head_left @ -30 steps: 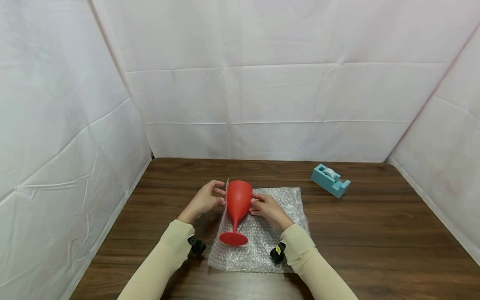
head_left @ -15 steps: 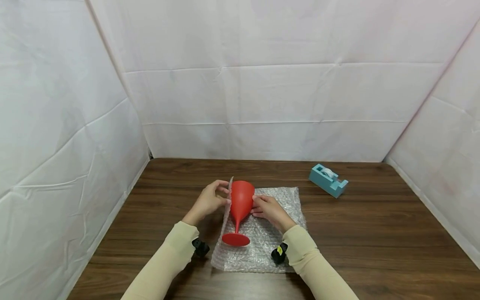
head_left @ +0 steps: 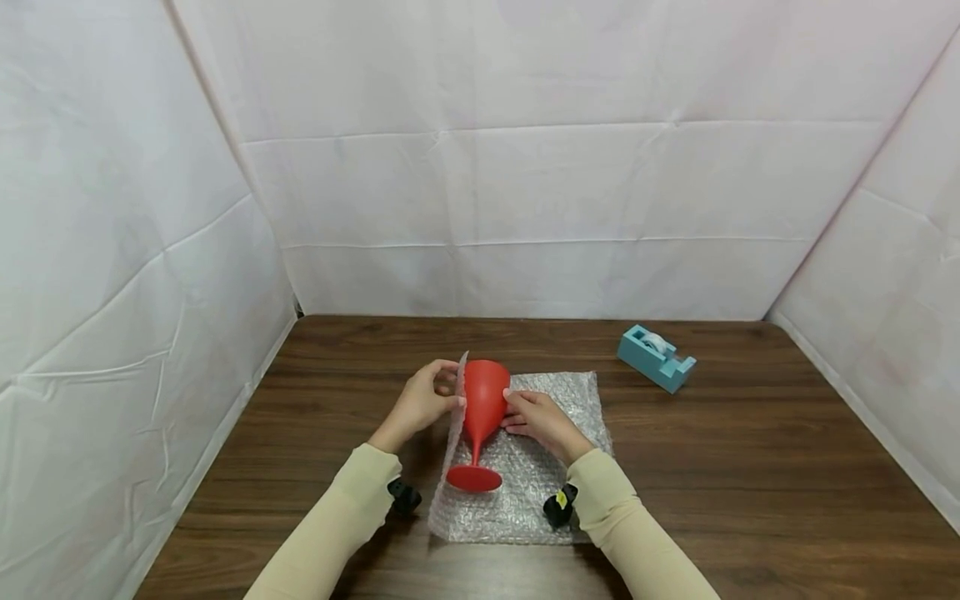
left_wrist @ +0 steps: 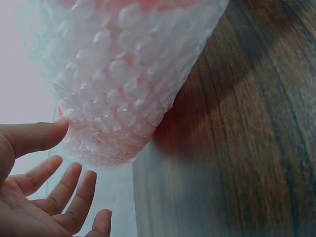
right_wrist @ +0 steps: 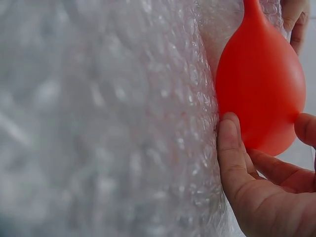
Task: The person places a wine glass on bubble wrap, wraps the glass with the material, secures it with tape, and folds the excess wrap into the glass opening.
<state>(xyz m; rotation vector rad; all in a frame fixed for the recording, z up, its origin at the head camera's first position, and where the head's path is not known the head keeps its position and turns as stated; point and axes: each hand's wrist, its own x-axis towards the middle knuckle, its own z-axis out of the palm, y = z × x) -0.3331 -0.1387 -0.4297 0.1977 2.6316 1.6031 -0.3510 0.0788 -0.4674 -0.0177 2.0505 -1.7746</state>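
Note:
A red plastic goblet [head_left: 485,400] lies on a sheet of bubble wrap [head_left: 517,508], bowl pointing away from me and foot towards me. The wrap's left edge stands up along the bowl. My left hand [head_left: 422,400] is at that raised edge; in the left wrist view its thumb [left_wrist: 42,137] touches the wrap and the other fingers are spread and loosely bent. From the right, my right hand [head_left: 542,421] holds the bowl. The right wrist view shows its thumb on one side of the bowl and its fingers [right_wrist: 232,158] on the other, close over the wrap.
A light blue tape dispenser [head_left: 656,358] with a roll of clear tape stands at the back right of the dark wooden table [head_left: 750,467]. White cloth walls [head_left: 555,183] rise behind the table and along both sides.
The goblet has shifted slightly to the right. My left hand has followed it, bringing the raised wrap edge closer against the bowl; my right hand stays on the bowl.

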